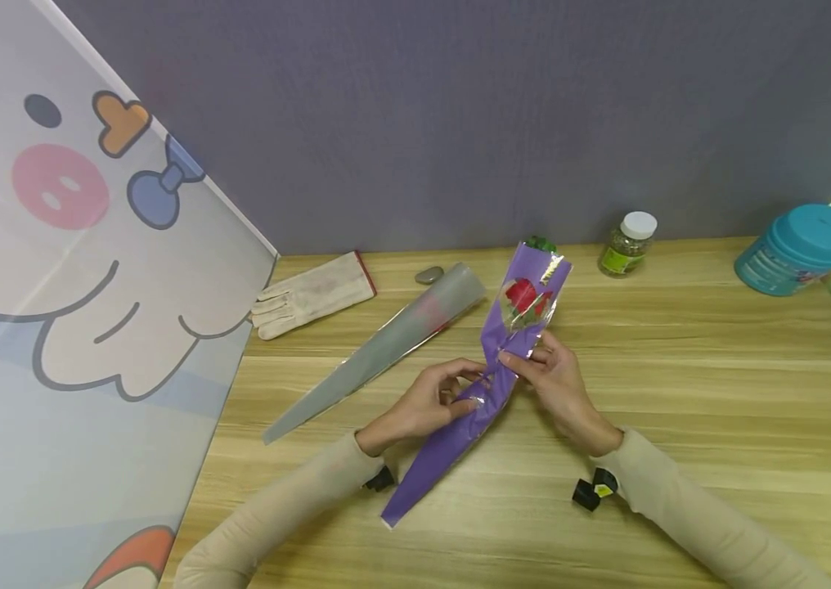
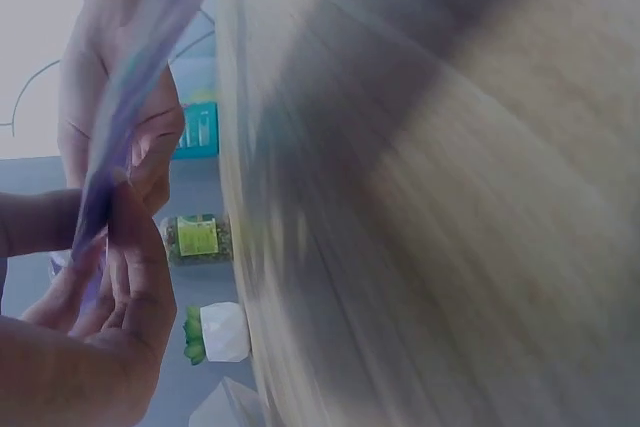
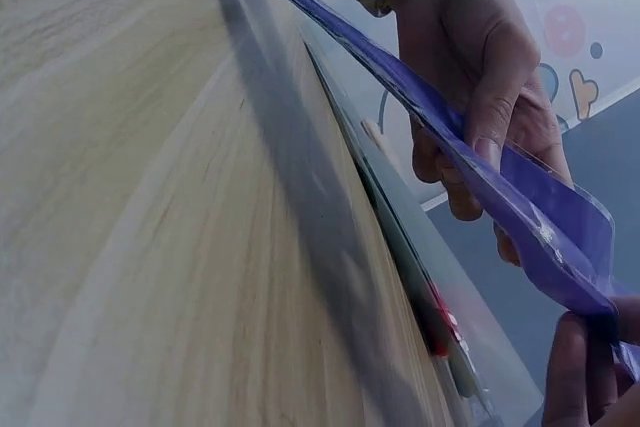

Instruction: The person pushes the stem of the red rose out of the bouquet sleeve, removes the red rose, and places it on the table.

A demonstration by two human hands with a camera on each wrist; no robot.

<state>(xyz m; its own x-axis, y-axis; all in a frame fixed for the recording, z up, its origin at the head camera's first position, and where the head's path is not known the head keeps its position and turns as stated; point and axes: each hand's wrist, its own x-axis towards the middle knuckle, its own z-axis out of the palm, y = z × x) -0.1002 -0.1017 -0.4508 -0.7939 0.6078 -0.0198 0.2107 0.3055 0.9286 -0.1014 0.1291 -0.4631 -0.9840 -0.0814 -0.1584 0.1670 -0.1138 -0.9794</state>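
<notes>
Filling the left third of the head view: a pale cartoon panel (image 1: 77, 270) with a pink snout and a blue bow, no writing on it. Spanning the rest, a wooden table (image 1: 717, 393) against a grey wall, with bare wood at right and along the bottom edge.

At frame centre, a purple cone sleeve (image 1: 460, 425) with a red rose (image 1: 524, 294) behind its clear top, lying diagonally from lower centre up toward the back edge. Left of it and parallel, a grey cone sleeve (image 1: 386, 343); further upper left, a white work glove (image 1: 312, 303).

Upper right, near the table's back edge: a teal tub (image 1: 798, 249), its label print too small to read; a small jar (image 1: 627, 244) with white cap and green label, also unreadable.

Left hand (image 1: 426, 405) pinching the purple sleeve at mid-length, fingers curled round it. Right hand (image 1: 555, 380) gripping the sleeve just below the rose.

Only in the left wrist view: the jar's green label (image 2: 198, 237) closer, still blurred. Only in the right wrist view: the sleeve's clear edge (image 3: 560, 237) lifted off the wood.
</notes>
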